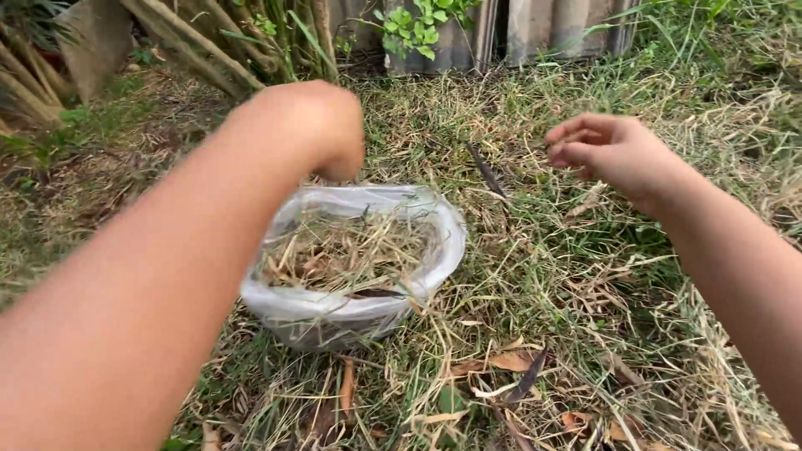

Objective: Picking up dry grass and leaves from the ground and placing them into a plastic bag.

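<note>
A clear plastic bag [434,259] stands open on the grass, holding dry grass and leaves [347,255]. My left hand [322,125] hangs bent down over the bag's far rim; its fingers are hidden behind the wrist, so what they hold cannot be made out. My right hand [606,150] hovers to the right of the bag, above the grass, with fingers curled loosely and thumb near the fingertips; nothing shows in it.
Patchy lawn of green and dry grass with brown fallen leaves [511,361] near the front. Thick roots or stems [200,42] rise at the back left. A corrugated metal sheet [543,29] stands behind, with a leafy green plant [413,25] before it.
</note>
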